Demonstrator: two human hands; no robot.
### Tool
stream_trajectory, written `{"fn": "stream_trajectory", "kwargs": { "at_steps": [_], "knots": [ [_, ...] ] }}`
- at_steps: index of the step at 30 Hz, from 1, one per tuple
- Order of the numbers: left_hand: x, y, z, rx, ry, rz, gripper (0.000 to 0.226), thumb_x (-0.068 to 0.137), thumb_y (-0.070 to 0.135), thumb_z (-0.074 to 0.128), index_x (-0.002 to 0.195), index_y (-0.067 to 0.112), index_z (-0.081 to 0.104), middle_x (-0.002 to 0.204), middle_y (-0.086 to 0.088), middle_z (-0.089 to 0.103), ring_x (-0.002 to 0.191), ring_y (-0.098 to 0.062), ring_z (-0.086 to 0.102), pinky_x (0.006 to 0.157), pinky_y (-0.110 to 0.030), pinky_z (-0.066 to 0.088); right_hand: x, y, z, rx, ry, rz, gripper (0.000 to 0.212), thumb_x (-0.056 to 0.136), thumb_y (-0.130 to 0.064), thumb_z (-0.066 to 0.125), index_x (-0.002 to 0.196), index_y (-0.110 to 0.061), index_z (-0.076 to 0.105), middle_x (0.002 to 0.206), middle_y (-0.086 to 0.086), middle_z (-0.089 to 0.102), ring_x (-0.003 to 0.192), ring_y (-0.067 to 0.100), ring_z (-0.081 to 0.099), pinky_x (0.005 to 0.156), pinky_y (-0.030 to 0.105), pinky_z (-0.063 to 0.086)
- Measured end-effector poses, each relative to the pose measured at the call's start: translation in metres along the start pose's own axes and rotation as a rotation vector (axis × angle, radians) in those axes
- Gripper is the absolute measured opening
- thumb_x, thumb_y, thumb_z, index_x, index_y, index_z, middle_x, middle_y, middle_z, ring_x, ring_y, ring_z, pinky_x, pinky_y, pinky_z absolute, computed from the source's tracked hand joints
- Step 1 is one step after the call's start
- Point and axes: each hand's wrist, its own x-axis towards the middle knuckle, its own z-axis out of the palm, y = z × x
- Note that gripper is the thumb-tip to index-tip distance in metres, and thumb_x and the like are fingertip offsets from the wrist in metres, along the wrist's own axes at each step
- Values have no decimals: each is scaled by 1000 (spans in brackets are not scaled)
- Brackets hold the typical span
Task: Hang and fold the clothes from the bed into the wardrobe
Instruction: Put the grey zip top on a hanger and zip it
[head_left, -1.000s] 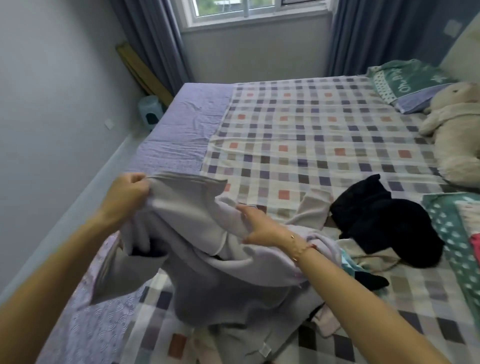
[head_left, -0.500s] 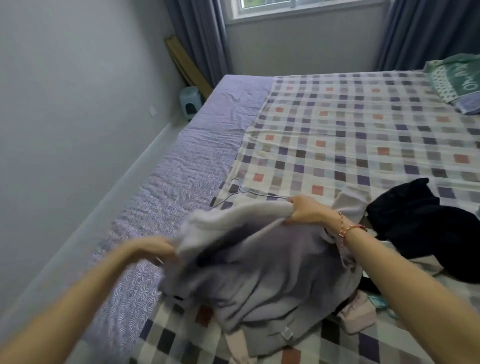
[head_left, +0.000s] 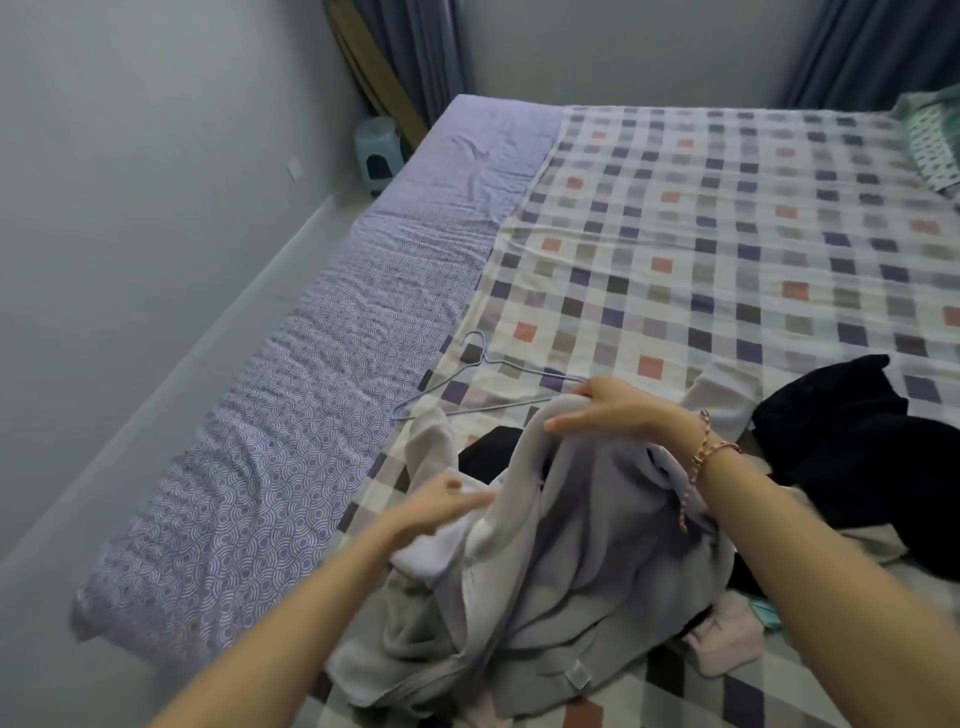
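Wire hanger (head_left: 488, 382) beside grey garment (head_left: 587, 561)

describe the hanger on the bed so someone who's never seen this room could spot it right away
Start at the checked bedspread and follow its left edge, where it meets the purple patterned sheet. The hanger lies flat there, just beyond the grey garment the right hand grips. It is the only thin wire outline among soft cloth, hook pointing away.

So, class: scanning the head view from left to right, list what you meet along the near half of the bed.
Purple sheet → wire hanger → grey garment → black garment.
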Motion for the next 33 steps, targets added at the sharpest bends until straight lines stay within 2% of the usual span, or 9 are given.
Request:
{"fn": "stream_trajectory", "kwargs": {
  "at_steps": [5, 9, 12, 15, 18, 22, 27, 30, 33],
  "knots": [
    [34, -43, 60, -159, 48, -201, 62, 79, 34, 70, 130, 9, 43, 118, -3, 53, 102, -15, 53, 78, -22, 48, 38, -3, -3, 140, 161, 36, 30, 81, -36, 71, 87, -7, 67, 72, -3, 60, 62, 7, 53, 53, 13, 40],
    [67, -51, 28, -223, 260, -249, 22, 86, 24, 57, 101, 9, 62, 91, -10, 62, 89, -24, 59, 64, -23, 37, 92, 15, 7, 180, 357, 102, 31, 78, -34, 74, 82, -5, 64, 75, 4, 62, 68, 15, 55, 59, 24, 43],
    [107, -56, -49, -369, 369, -166, 38, 59, 30, 56, 88, 8, 64, 83, -11, 65, 85, -25, 61, 61, -26, 37, 152, 32, 14, 186, 428, 179, 27, 75, -33, 76, 74, -11, 60, 71, 1, 58, 68, 18, 54, 62, 31, 42],
    [142, -66, -109, -586, 433, -160, 27, 53, 19, 68, 78, 10, 67, 65, 2, 69, 70, -19, 60, 54, -18, 47, 214, 40, 44, 117, 242, 282, 29, 83, -31, 68, 103, -11, 62, 99, 5, 63, 92, 23, 60, 82, 36, 50],
    [176, -72, -124, -744, 280, -208, 21, 69, 2, 78, 88, -1, 69, 71, -12, 72, 62, -23, 65, 49, -18, 51, 283, 48, 71, 71, 109, 384, 44, 92, -22, 55, 131, -6, 46, 130, 13, 53, 118, 27, 51, 100, 35, 41],
    [216, -77, -121, -926, 133, -192, 56, 46, 33, 91, 85, -1, 70, 75, -12, 73, 63, -13, 69, 56, -21, 53, 374, 65, 88, -151, 132, 399, 55, 92, -36, 52, 136, -7, 35, 131, 15, 51, 117, 33, 50, 97, 39, 41],
    [237, -109, -117, -948, 151, -203, 99, 7, 68, 82, 89, 13, 74, 94, 4, 73, 93, -3, 66, 97, -27, 42, 426, 78, 120, -378, 131, 458, 58, 83, -71, 40, 94, -17, 59, 101, 8, 60, 102, 30, 55, 88, 39, 39],
    [231, -112, -111, -956, 108, -202, 90, 8, 63, 85, 83, 14, 75, 91, 4, 74, 86, 1, 67, 79, -16, 47, 429, 73, 136, -115, 112, 431, 45, 95, -40, 43, 58, -15, 44, 77, 11, 54, 81, 32, 57, 66, 29, 35],
    [218, -105, -108, -999, 125, -204, 54, 29, 43, 93, 70, 12, 77, 87, -4, 74, 85, -9, 68, 60, -10, 49, 419, 63, 140, -91, 79, 330, 33, 94, -22, 42, 63, -11, 44, 85, 16, 52, 80, 29, 52, 61, 30, 34]
  ]
}}
